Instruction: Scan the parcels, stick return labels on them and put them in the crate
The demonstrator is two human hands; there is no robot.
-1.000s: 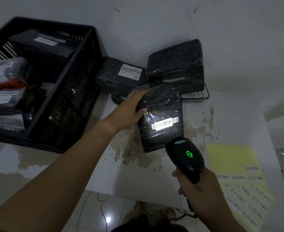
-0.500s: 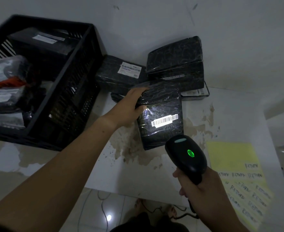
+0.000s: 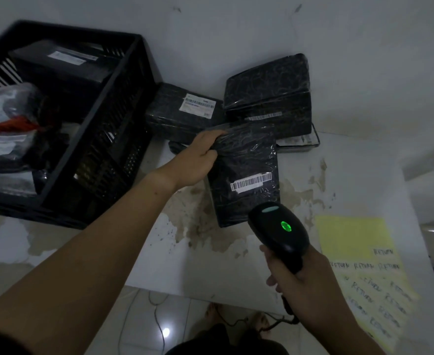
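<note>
At frame centre, left grip (image 3: 198, 160) holds the parcel (image 3: 246, 160); right grip (image 3: 310, 285) clasps the scanner (image 3: 277, 234); glossy wrap might spoil the read.

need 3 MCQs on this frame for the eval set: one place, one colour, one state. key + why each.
1. Where does the yellow label sheet lie?
A. on a chair seat
B. on the table, right of the scanner
C. in a drawer

2. What colour is the scanner's lit indicator?
A. red
B. blue
C. green

3. What is the left hand doing?
A. gripping the upper edge of the barcoded parcel
B. hanging idle
C. peeling a sticker

Key:
1 B: the sheet lies flat on the white tabletop, beside the right hand that holds the scanner.
2 C: a green dot glows on the scanner's head.
3 A: its fingers curl over the parcel's top corner.
</note>
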